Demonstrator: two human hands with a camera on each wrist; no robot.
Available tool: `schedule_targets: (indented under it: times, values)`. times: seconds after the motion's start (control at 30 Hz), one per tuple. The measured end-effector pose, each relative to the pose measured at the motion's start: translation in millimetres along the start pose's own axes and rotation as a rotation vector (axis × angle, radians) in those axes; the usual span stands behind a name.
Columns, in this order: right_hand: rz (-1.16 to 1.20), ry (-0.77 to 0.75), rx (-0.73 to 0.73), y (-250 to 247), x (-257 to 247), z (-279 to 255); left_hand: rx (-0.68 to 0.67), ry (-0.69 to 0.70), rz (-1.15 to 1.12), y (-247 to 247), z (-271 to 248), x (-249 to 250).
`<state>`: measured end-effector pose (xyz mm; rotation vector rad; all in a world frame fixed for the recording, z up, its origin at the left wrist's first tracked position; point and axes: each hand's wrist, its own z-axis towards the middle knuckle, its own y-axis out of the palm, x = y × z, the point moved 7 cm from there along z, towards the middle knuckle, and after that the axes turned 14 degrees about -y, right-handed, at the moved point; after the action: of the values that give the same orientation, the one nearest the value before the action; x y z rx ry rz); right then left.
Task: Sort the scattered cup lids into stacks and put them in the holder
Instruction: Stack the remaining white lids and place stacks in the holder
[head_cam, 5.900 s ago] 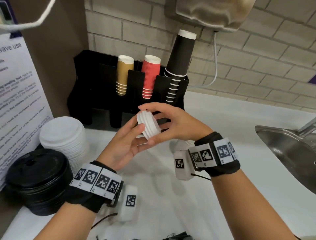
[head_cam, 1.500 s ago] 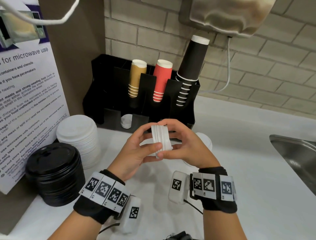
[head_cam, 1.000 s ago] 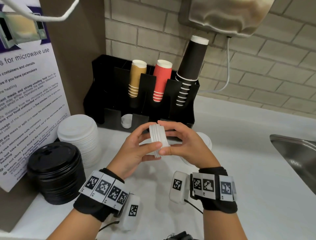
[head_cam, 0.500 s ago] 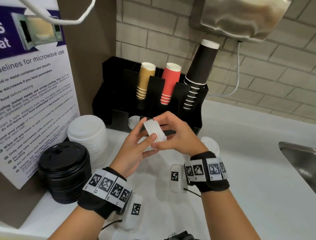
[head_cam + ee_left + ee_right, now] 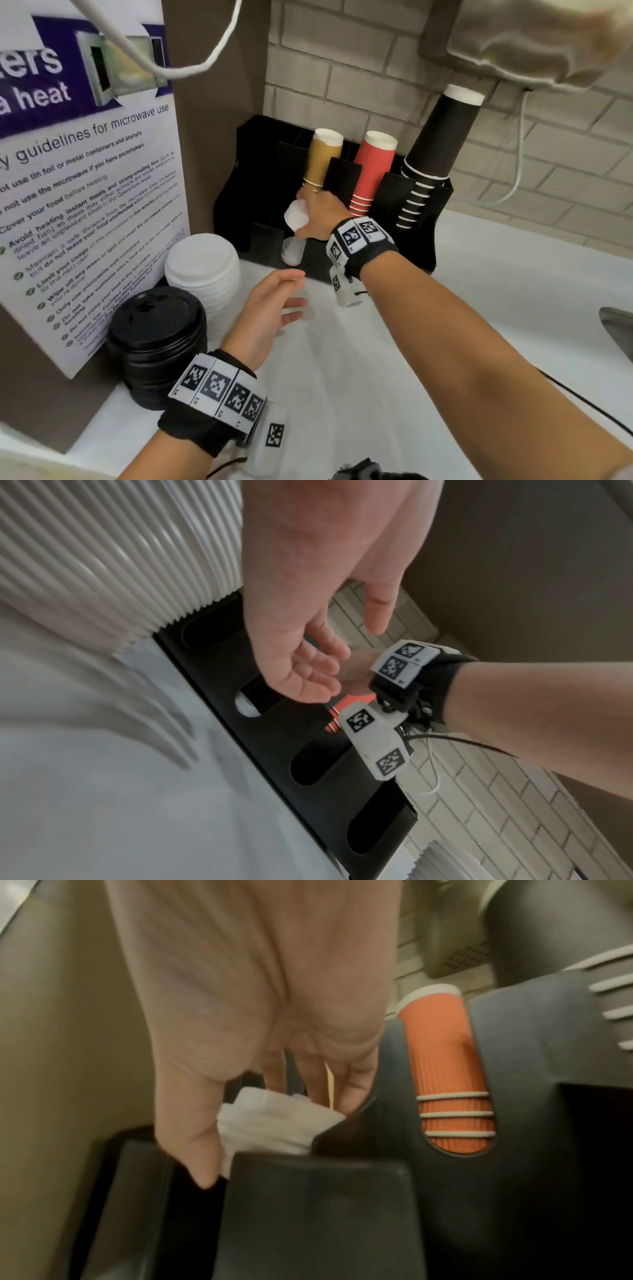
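Observation:
My right hand [image 5: 313, 214] grips a small stack of white lids [image 5: 296, 215] and holds it at the top of a front slot of the black holder [image 5: 260, 178], just below the tan cups. In the right wrist view the thumb and fingers pinch the small lid stack [image 5: 274, 1125] above the slot's front wall [image 5: 308, 1191]. White lids [image 5: 292, 251] show through that slot's opening lower down. My left hand [image 5: 274, 305] hovers open over the counter, holding nothing; in the left wrist view the left hand [image 5: 308, 647] has relaxed fingers.
A tall stack of large white lids [image 5: 202, 270] and a stack of black lids [image 5: 157, 339] stand at the left by a microwave poster [image 5: 78, 192]. Tan [image 5: 322, 154], red [image 5: 371, 171] and black cups [image 5: 438, 137] stand in the holder. A sink edge [image 5: 616, 329] lies right.
My right hand has carried the small lid stack away from my left hand and up to the holder's front slot. The left hand let go and stays open over the counter.

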<state>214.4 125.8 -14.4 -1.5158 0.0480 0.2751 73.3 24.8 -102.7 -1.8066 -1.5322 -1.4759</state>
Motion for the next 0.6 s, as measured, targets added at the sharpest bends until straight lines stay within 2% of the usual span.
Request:
schedule_targets:
  times: [0.1,0.2,0.4,0.6]
  values:
    - [-0.175,0.000,-0.154,24.3,-4.0,12.7,-0.006,-0.018,0.019,-0.4,-0.4,-2.5]
    - [-0.181,-0.021,-0.252,40.3,-6.2,17.9,-0.012,-0.027,0.032,0.4,-0.9,-3.8]
    - [-0.234,-0.002,-0.290,53.1,-9.1,20.1,-0.030,-0.033,0.046,-0.3,-1.6,-3.2]
    - [-0.310,0.013,-0.238,56.0,-13.5,16.6,-0.034,-0.035,0.052,-2.0,0.3,-4.5]
